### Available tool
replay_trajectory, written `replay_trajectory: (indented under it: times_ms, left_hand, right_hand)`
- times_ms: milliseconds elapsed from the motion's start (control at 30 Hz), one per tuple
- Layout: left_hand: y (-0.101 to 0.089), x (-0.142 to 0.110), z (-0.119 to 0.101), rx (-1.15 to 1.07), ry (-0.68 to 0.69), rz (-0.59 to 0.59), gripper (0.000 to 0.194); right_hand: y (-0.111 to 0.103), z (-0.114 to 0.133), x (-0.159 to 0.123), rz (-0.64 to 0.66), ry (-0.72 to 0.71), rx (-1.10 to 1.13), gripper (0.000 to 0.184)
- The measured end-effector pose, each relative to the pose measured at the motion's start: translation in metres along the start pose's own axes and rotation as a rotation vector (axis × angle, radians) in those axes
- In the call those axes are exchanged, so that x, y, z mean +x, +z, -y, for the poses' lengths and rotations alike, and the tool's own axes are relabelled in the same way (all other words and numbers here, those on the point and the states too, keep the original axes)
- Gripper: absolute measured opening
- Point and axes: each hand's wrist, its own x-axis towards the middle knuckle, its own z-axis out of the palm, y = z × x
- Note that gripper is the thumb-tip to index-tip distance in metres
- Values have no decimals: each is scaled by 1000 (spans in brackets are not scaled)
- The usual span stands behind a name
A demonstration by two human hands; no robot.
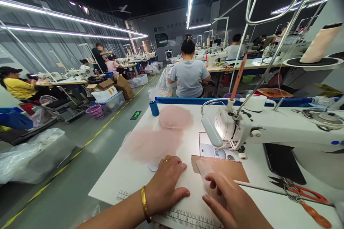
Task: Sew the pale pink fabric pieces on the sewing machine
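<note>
On the white sewing table, my left hand (169,184) lies palm down with its fingers spread, just below the larger piece of sheer pink fabric (153,146). A gold bangle and a ring are on it. To its right, my right hand (231,198) is half curled, its thumb apart from the index finger. A narrow, see-through pale piece of fabric (203,171) runs toward its fingertips; I cannot tell whether they touch it. Beyond that is the needle area of the sewing machine (228,128), with a brown plate (228,170) in front.
A rounded pink fabric stack (176,116) and a blue thread spool (154,108) are at the far edge. A phone (283,162), thread snips (306,189) and an orange-handled tool (315,214) lie right. Printed ruler markings (188,216) run along the near edge. Co-workers sit beyond.
</note>
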Motion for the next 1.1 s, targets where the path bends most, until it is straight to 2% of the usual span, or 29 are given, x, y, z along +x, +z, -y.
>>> replay_trajectory:
  times_ms: [67, 133, 233, 333, 433, 500, 567, 733, 833, 933, 967, 1033, 1100]
  left_hand:
    - [-4, 1, -2, 15, 14, 26, 59]
    - [-10, 3, -3, 34, 25, 64, 62]
    - [-19, 14, -5, 73, 61, 87, 58]
    - [-18, 41, -15, 139, 66, 67, 35]
    - [-11, 74, -27, 135, 67, 65, 16]
    - [-5, 92, -33, 93, 106, 72, 15]
    - [-1, 103, -36, 46, 143, 76, 23]
    - [5, 107, -37, -122, 155, 40, 26]
    - [9, 104, -37, -209, 168, 6, 24]
    - [14, 104, -36, -266, 209, -17, 22]
    - [15, 105, -35, -288, 228, -40, 20]
    - [19, 106, -34, -352, 249, -103, 20]
    - [22, 107, -34, -434, 226, -134, 24]
  right_hand:
    - [6, -5, 3, -71, -59, -120, 34]
    - [7, -17, 4, -110, -64, -234, 35]
    - [2, -39, 1, -51, -59, -290, 30]
    - [-3, -50, -5, -22, -74, -290, 30]
    - [-5, -49, -9, -50, -146, -289, 35]
    - [-9, -44, -11, -55, -156, -275, 37]
    - [-16, -38, -14, -18, -116, -251, 33]
    - [-52, -31, -16, 255, 45, -145, 26]
    - [-67, -34, -1, 209, 176, -86, 27]
    - [-62, -39, 20, 120, 273, -26, 47]
    - [-56, -40, 26, 117, 275, 11, 42]
    - [-43, -42, 36, 122, 252, 83, 18]
    - [-30, -44, 40, 103, 240, 119, 19]
